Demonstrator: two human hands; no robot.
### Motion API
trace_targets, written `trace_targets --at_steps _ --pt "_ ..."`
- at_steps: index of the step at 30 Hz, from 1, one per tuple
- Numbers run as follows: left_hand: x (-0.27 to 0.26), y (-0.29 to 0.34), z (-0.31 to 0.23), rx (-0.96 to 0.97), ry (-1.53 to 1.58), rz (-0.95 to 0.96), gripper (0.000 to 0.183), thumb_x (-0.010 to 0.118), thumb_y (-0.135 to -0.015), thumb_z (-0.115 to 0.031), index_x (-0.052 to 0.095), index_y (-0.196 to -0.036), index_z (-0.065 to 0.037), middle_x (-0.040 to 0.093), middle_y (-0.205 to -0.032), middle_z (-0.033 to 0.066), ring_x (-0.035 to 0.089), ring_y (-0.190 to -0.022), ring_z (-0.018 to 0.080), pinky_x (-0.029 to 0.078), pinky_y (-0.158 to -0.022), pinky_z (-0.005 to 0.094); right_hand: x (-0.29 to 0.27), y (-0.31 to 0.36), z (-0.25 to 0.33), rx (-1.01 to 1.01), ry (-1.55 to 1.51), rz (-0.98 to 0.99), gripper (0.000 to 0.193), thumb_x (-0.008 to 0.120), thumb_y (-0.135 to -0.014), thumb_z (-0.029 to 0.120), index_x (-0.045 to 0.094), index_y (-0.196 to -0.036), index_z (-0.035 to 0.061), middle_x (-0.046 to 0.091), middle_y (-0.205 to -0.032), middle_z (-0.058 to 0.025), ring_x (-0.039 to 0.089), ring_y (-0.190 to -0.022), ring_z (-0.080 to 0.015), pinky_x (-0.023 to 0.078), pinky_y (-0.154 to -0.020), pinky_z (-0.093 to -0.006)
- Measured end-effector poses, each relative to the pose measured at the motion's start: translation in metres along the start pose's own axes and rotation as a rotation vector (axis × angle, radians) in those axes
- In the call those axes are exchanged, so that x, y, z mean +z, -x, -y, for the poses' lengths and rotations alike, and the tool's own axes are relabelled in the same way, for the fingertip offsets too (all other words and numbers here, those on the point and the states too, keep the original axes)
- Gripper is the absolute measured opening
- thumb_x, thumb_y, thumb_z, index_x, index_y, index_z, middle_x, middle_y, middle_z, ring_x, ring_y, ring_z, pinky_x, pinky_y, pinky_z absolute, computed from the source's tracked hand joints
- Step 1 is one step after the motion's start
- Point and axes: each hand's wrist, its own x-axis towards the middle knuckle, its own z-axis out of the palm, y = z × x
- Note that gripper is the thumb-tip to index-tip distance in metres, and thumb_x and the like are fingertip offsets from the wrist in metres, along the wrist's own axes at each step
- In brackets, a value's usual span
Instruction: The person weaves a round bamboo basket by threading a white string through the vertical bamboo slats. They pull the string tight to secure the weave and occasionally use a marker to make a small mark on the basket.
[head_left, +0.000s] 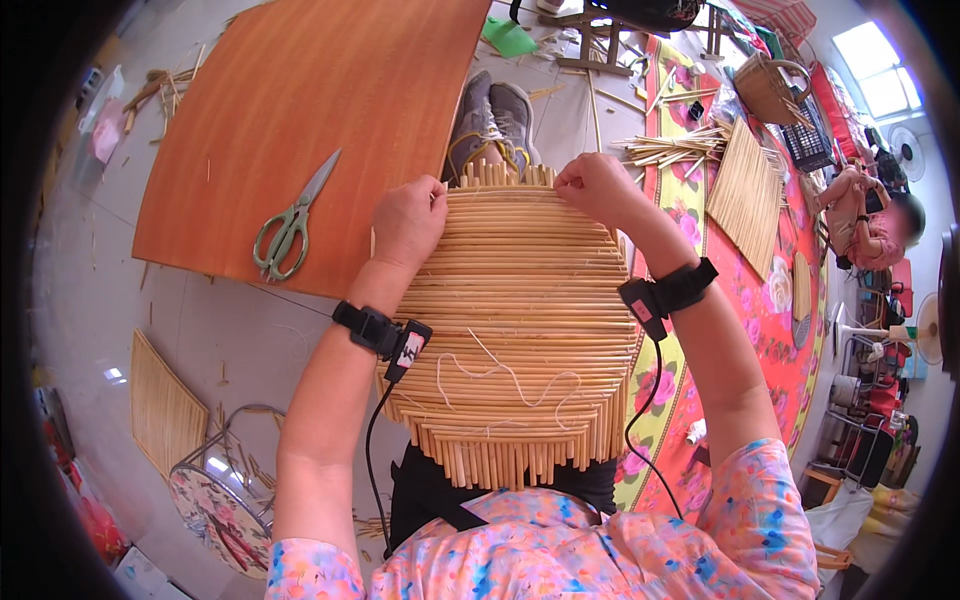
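A round woven mat of pale bamboo sticks (520,330) lies on my lap, its far edge near my grey shoes (495,115). My left hand (408,222) grips the mat's upper left rim, fingers curled over the sticks. My right hand (597,187) pinches the upper right rim, fingers closed on the stick ends. A loose white string (500,375) loops across the mat's lower part. Both wrists wear black bands with cables.
An orange wooden board (300,110) lies to the left with green-handled scissors (290,225) on it. A flowered cloth (760,290) on the right carries loose sticks (675,148) and a square stick mat (748,195). Another person (860,215) sits far right. A wicker basket (768,88) stands beyond.
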Motion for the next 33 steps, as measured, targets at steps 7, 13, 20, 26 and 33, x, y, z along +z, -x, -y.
trace_targets --at_steps 7,13,20,26,33 --pt "-0.001 0.001 -0.001 0.025 0.007 -0.010 0.009 0.067 -0.087 -0.014 0.070 -0.087 -0.005 0.070 -0.077 0.0155 0.070 -0.072 0.0323 0.054 -0.063 0.0405 -0.004 -0.001 0.001 0.021 -0.034 0.053 0.019 0.067 -0.078 0.020 0.078 -0.087 0.0073 0.072 -0.077 -0.0156 0.071 -0.074 -0.0308 0.056 -0.073 -0.0398" --pt "0.001 0.001 0.000 0.014 -0.005 -0.012 0.010 0.066 -0.087 -0.015 0.070 -0.087 -0.006 0.070 -0.076 0.0151 0.070 -0.072 0.0326 0.054 -0.063 0.0409 -0.007 0.000 0.004 0.042 -0.047 0.064 0.021 0.067 -0.077 0.021 0.078 -0.088 0.0061 0.071 -0.075 -0.0160 0.070 -0.070 -0.0310 0.056 -0.072 -0.0396" --pt "0.001 0.001 0.001 0.028 -0.013 -0.026 0.009 0.066 -0.086 -0.015 0.071 -0.087 -0.007 0.071 -0.078 0.0146 0.070 -0.072 0.0328 0.054 -0.064 0.0421 0.005 0.004 0.009 -0.032 0.094 -0.076 0.016 0.067 -0.077 0.018 0.075 -0.080 0.0040 0.069 -0.080 -0.0183 0.068 -0.082 -0.0360 0.054 -0.077 -0.0438" --pt "-0.001 -0.002 0.002 -0.056 0.025 0.048 0.011 0.067 -0.085 -0.016 0.072 -0.088 -0.007 0.071 -0.080 0.0141 0.070 -0.074 0.0317 0.054 -0.066 0.0417 0.013 0.005 0.008 -0.047 0.089 -0.150 0.015 0.066 -0.077 0.016 0.073 -0.078 0.0028 0.067 -0.087 -0.0189 0.065 -0.088 -0.0386 0.052 -0.082 -0.0452" --pt "-0.001 -0.010 0.003 -0.130 0.045 0.127 0.013 0.068 -0.083 -0.017 0.073 -0.088 -0.006 0.072 -0.081 0.0141 0.070 -0.076 0.0304 0.054 -0.067 0.0399 0.015 0.006 0.010 -0.029 0.106 -0.155 0.014 0.066 -0.077 0.015 0.073 -0.079 0.0028 0.066 -0.087 -0.0180 0.065 -0.087 -0.0375 0.052 -0.082 -0.0450"
